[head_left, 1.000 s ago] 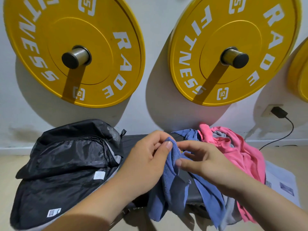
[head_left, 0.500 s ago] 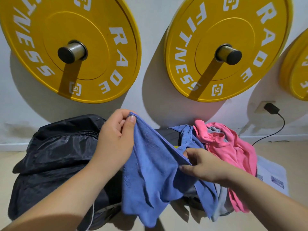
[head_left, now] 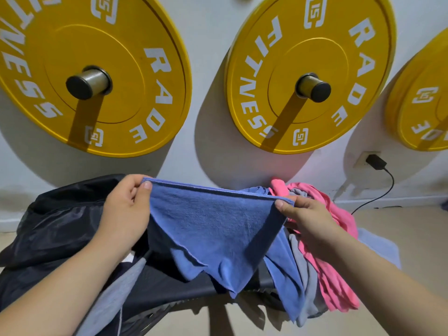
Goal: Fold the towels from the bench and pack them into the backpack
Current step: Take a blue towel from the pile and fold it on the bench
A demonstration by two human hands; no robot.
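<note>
holding the blue towel [head_left: 213,221] up by its top hem, i have one corner pinched between thumb and curled fingers of my left hand [head_left: 126,212] and the other corner pinched the same way in my right hand [head_left: 306,218]. its long edge runs taut from left to right between them, and the rest hangs in a loose point over the bench [head_left: 164,287]. both hands sit equally near, so i judge the fold turns on bringing corner to corner along that axis. the black backpack [head_left: 60,221] lies just left, behind my left wrist. a pink towel [head_left: 339,263], a grey towel [head_left: 308,275] and a second blue one [head_left: 283,282] are heaped by my right hand, draping off the bench. behind, yellow weight plates [head_left: 97,69] hang on a white wall, a charger [head_left: 375,161] plugged in low right.
</note>
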